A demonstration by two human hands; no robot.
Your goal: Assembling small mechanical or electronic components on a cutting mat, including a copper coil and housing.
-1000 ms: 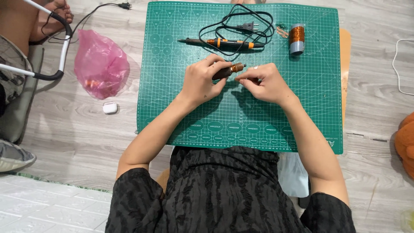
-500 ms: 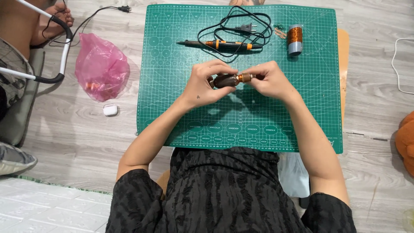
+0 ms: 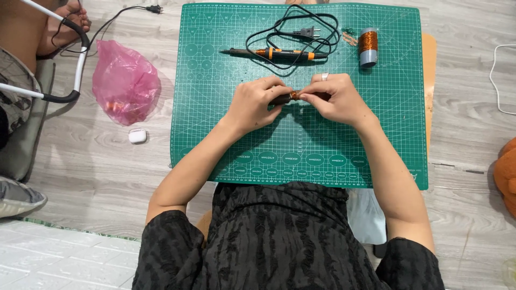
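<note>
Two hands meet over the middle of a green cutting mat [image 3: 226, 139], sharing one small dark rod wound with copper wire [image 3: 293, 96]. The left hand [image 3: 257, 103] is curled shut around the rod's left end, and the right hand [image 3: 336, 99], a ring on one finger, pinches the other end with thumb and fingertips; the copper winding shows in the gap between them. Just beyond the hands lies a soldering iron [image 3: 274, 53] with an orange grip, its black cord [image 3: 301, 24] looped around it. Beyond the right hand stands a spool of copper wire [image 3: 368, 46]. Well off to the left of the left hand, on the floor, sit a pink plastic bag [image 3: 126, 83] and a small white case [image 3: 137, 136].
</note>
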